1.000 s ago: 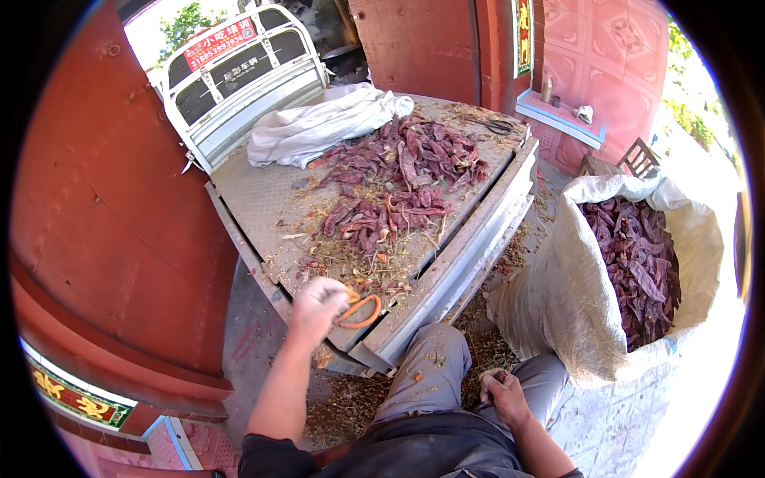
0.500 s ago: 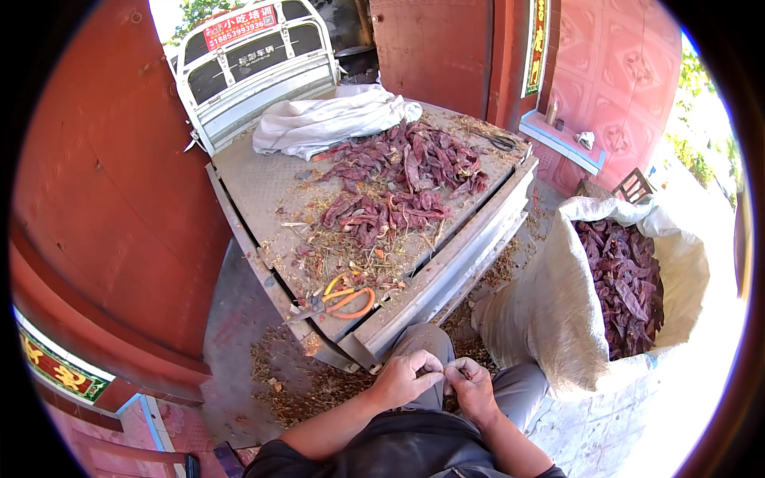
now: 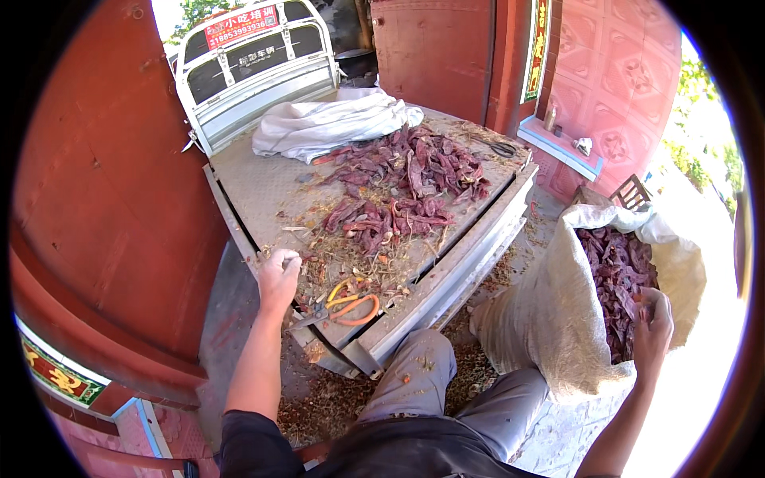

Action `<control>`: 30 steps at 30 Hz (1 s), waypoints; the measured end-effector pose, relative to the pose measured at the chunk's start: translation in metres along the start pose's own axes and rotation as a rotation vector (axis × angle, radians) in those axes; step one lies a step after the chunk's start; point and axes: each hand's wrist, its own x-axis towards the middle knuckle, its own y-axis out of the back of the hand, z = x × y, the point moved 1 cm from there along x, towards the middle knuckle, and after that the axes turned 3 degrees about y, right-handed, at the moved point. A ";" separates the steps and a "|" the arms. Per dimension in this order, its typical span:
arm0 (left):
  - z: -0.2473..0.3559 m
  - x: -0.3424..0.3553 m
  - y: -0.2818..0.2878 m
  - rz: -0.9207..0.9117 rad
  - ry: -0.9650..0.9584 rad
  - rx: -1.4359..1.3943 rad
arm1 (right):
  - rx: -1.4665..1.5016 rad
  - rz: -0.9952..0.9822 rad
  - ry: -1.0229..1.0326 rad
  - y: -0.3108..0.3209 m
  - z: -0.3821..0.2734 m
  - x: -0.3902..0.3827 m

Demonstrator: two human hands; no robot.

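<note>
My left hand (image 3: 279,277) is raised at the left edge of the truck bed, fingers curled in a pinch; whatever they may hold is too small to make out. At the mouth of a large woven sack (image 3: 542,307), my right hand (image 3: 653,316) hangs over dark red dried chili peppers (image 3: 612,275), thumb and fingers a little apart. A loose heap of dried chili peppers (image 3: 426,163) lies on the bed, with a smaller pile (image 3: 382,221) nearer me. Scissors with orange and yellow handles (image 3: 356,311) rest at the bed's near corner.
The metal truck bed (image 3: 247,179) carries stems and crumbs. A folded white sack (image 3: 331,123) lies toward the cab, with dark scissors (image 3: 502,148) at the far right edge. Red metal doors (image 3: 119,183) stand at the left. Debris covers the ground below.
My hands were together above my lap, fingers pinched. They have parted: the left moved up and left to the bed's edge, the right moved right to the sack's mouth.
</note>
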 end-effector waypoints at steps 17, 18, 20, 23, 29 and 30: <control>-0.054 0.048 -0.027 -0.248 0.105 0.123 | 0.219 0.019 0.170 -0.012 -0.043 -0.055; -0.054 0.049 -0.027 -0.253 0.170 0.078 | 0.240 0.035 0.189 -0.014 -0.047 -0.055; -0.052 0.053 -0.026 -0.266 0.300 -0.014 | 0.263 0.025 0.211 -0.019 -0.053 -0.056; -0.065 0.055 -0.020 -0.131 0.249 -0.200 | 0.281 -0.038 0.225 -0.026 -0.057 -0.055; -0.052 0.056 -0.002 -0.106 0.439 -0.513 | 0.332 -0.072 0.203 -0.032 -0.060 -0.058; -0.043 0.053 0.003 -0.123 0.443 -0.580 | 0.344 -0.075 0.204 -0.032 -0.062 -0.058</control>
